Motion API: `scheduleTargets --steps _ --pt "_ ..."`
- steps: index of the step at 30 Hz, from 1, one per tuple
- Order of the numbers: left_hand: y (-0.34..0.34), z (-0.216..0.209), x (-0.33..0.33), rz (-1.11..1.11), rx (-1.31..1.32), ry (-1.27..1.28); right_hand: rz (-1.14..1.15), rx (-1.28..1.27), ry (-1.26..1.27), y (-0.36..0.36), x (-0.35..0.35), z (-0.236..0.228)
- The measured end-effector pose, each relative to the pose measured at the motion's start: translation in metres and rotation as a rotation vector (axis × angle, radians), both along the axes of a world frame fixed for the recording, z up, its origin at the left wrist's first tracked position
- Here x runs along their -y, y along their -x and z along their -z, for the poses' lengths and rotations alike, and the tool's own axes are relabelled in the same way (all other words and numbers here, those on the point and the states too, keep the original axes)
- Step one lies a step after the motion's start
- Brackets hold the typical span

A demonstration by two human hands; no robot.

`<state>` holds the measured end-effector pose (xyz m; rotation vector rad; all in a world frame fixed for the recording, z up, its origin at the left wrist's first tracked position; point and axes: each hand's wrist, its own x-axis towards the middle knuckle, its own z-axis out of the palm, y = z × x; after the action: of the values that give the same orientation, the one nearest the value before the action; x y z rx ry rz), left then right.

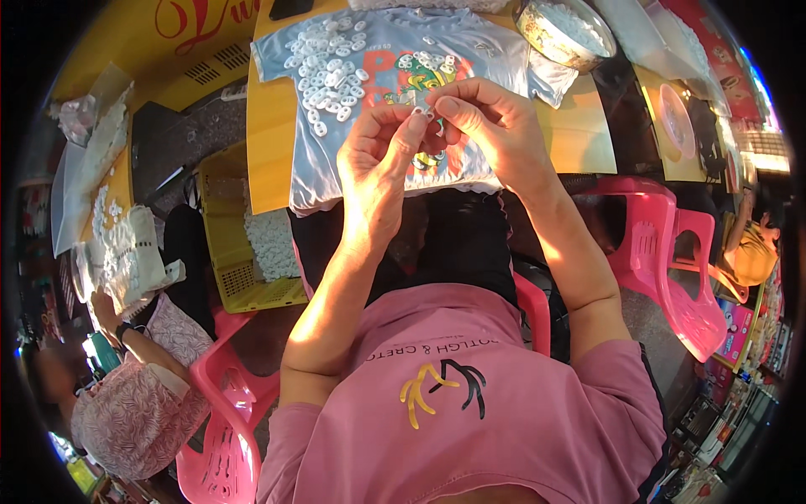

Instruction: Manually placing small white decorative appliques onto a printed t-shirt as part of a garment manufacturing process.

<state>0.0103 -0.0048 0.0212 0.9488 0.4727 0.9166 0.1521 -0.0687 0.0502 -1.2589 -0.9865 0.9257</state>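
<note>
Two hands point(378, 155) point(497, 126): fingers clamped on small white piece point(417, 110) | pale-blue shirt point(315, 168) over yellow table point(269, 151) | pink chairs point(693, 323) nearby

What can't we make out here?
All in the head view:
1. Full shape of the small white piece: too small, partly covered by the left hand and right hand. Right hand's exact hold on it: unclear.
2. Middle of the print on the T-shirt: hidden behind both hands.
3. Dark object: cut off by the top edge.
</note>
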Motion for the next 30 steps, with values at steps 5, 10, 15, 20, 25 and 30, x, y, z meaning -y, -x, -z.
scheduleTargets --steps 5,10,15,20,25,30 --pt "0.004 -0.004 0.002 -0.005 -0.004 -0.024 0.005 -0.005 -0.047 0.007 0.001 -0.008" --pt "0.006 -0.008 0.003 0.000 0.005 -0.067 0.011 0.044 -0.024 0.011 0.002 -0.009" --pt "0.008 -0.011 0.005 -0.022 -0.012 -0.084 0.019 0.093 -0.126 0.017 0.002 -0.009" --pt "0.007 -0.014 0.006 -0.021 0.008 -0.092 0.079 0.105 -0.068 0.014 0.004 -0.009" --pt "0.007 -0.013 0.006 -0.020 0.005 -0.115 0.044 0.086 -0.133 0.018 0.004 -0.011" --pt "0.007 -0.013 0.008 -0.021 0.013 -0.103 0.042 0.128 -0.124 0.016 0.006 -0.008"
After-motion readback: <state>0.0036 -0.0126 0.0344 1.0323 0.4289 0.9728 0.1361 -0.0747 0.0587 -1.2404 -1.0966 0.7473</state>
